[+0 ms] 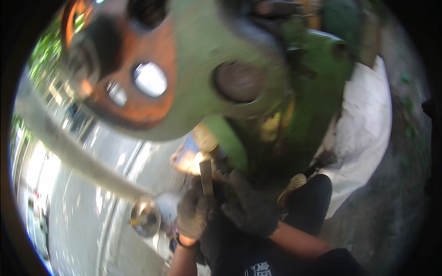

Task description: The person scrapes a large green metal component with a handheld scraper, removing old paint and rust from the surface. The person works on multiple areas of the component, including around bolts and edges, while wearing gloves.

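Observation:
In its grey work glove, my left hand (194, 212) is closed around a short flat metal strip (206, 177), which stands up out of the fist. Close beside it on the right is my right hand (251, 207), also gloved; blur and shadow hide its fingertips, and I cannot tell whether it touches the strip. Just beyond both hands looms a large green machine (198, 69) with an orange wheel (152, 99) at its upper left. A bright glint shows near the strip's upper end, below a round tan part (204, 138) of the machine.
A pale pole or pipe (83, 161) slants down on the left toward a round, shiny metal container (146, 215). White sheeting (363, 124) lies to the right of the machine. My knee (317, 198) and a tan shoe (294, 184) are close to the machine's base.

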The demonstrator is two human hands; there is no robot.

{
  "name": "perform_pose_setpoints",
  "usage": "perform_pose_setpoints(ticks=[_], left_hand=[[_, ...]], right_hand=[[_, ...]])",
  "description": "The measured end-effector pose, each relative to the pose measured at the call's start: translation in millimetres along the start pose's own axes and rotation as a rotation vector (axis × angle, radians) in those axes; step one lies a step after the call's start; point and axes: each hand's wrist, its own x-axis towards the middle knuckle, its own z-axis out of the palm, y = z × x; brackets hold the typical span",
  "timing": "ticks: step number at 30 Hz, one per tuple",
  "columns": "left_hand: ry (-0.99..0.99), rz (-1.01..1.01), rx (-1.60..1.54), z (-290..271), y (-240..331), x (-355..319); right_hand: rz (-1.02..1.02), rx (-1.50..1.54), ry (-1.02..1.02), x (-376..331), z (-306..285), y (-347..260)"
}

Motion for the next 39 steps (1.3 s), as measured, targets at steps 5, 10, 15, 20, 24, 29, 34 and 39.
perform_pose_setpoints(ticks=[5, 10, 15, 20, 24, 29, 34, 39], left_hand=[[-0.236, 0.128, -0.170, 42.1, 66.4, 29.0], [-0.695, 0.446, -0.199, 7.3, 109.2, 104.5], [-0.160, 0.670, 0.023, -33.5, 122.0, 199.0], [0.215, 1.097, 0.395, -33.8, 175.2, 284.6], [0.179, 1.134, 0.592, -5.5, 155.5, 313.8], [0.264, 1.199, 0.564, 1.6, 140.5, 318.9], [0.258, 1.227, 0.483, -3.3, 140.1, 320.8], [0.470, 1.135, 0.358, -31.8, 140.3, 331.2]], right_hand=[[0.155, -0.185, 0.173, -15.2, -20.7, -5.9], [-0.271, -0.692, 0.464, -43.2, -61.5, -17.8], [-0.329, -0.664, 0.586, -14.2, -99.7, -41.1], [-0.455, -0.719, 0.658, 24.2, -116.8, -45.5], [-0.432, -0.779, 0.605, 27.0, -111.8, -46.6], [-0.418, -0.693, 0.606, 31.5, -112.7, -51.1], [-0.360, -0.735, 0.525, 40.2, -123.5, -60.6], [-0.287, -0.664, 0.425, 50.6, -147.1, -61.4]])
